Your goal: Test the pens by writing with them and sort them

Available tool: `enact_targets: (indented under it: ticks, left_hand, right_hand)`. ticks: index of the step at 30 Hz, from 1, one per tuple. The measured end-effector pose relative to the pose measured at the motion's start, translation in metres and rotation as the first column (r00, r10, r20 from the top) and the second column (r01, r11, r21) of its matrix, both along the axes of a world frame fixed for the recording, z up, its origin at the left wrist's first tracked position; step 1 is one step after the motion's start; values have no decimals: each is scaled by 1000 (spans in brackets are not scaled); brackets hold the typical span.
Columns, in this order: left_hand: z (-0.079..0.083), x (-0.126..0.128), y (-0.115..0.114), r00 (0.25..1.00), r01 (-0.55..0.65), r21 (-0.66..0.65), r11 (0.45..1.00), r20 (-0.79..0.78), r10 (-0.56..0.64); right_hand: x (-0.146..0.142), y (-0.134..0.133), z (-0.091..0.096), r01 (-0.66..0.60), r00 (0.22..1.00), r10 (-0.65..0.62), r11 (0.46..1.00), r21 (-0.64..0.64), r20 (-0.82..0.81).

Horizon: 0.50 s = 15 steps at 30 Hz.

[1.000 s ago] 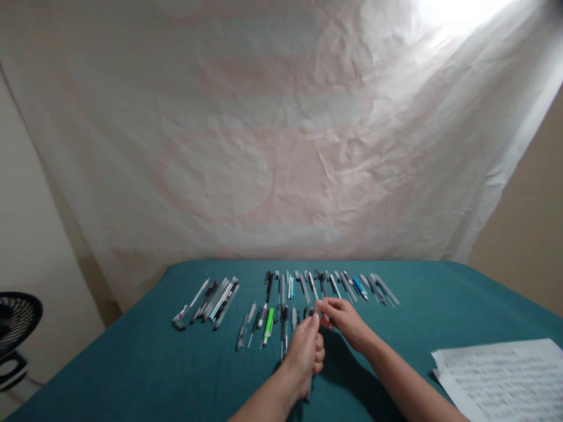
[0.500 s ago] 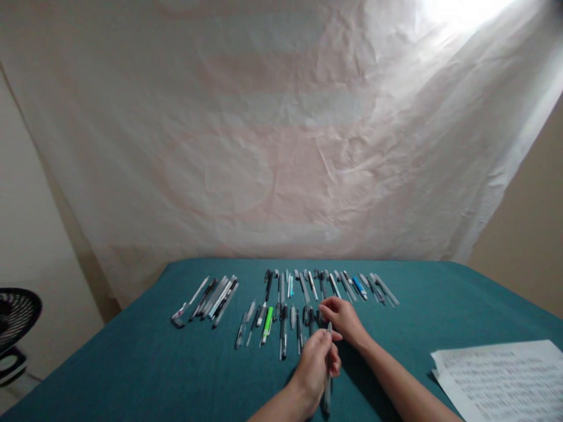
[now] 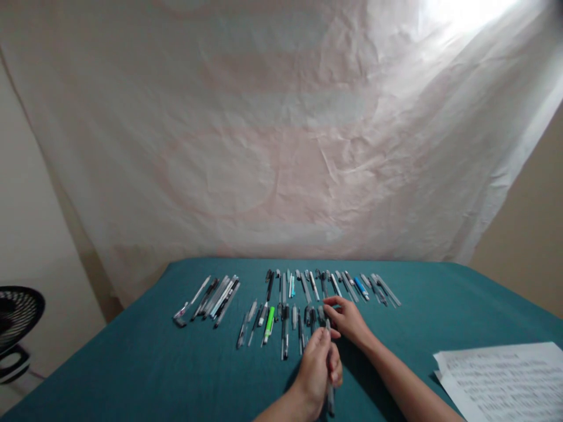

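Note:
My left hand [image 3: 317,366] is closed around a slim grey translucent pen [image 3: 331,398], whose upper end stands out above the thumb and whose lower end points toward me. Just beyond it, my right hand [image 3: 347,319] reaches in with bent fingers, thumb and forefinger apart. Its fingertips are beside a small grey cap [image 3: 321,315] at the right end of the front row; whether they touch it I cannot tell. In that row lie a bright green highlighter [image 3: 269,326], a black-capped pen [image 3: 285,331] and several other caps and pen parts. My left hand partly covers the row's right end.
A back row of pens and parts includes a blue pen [image 3: 361,289] and a dark pen [image 3: 270,286]. Several pens [image 3: 222,299] lie bunched at the left. Written sheets [image 3: 505,378] rest on the green cloth [image 3: 132,363] at right. A black fan [image 3: 17,316] stands left.
My right hand has drawn slightly right from the small cap, its fingers looser. My left hand still holds the pen. The view has shifted a little.

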<state>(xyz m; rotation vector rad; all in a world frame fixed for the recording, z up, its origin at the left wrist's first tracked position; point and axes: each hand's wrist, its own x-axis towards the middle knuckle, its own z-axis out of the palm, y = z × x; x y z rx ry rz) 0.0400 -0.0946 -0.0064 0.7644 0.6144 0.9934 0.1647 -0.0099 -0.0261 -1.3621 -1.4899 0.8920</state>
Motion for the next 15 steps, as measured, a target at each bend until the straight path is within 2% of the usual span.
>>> enact_targets:
  ticks: [2, 4, 8, 10, 15]
  left_hand:
    - [1, -1, 2, 998, -57, -3, 998, 33, 57]
    - [2, -3, 5, 993, -99, -1, 995, 60, 99]
    - [4, -5, 9, 989, -126, 11, 992, 77, 125]
    - [4, -5, 10, 990, -125, 15, 992, 75, 123]
    - [4, -4, 8, 992, -126, 20, 992, 36, 125]
  right_hand:
    - [0, -5, 9, -40, 999, 39, 999, -25, -25]
    - [-1, -12, 20, -139, 984, 131, 988, -68, -118]
    - [-8, -26, 39, -397, 866, 338, 912, -98, -368]
    - [-12, -30, 43, -434, 843, 369, 896, -90, -392]
    - [-13, -29, 44, -403, 845, 327, 910, -101, -423]
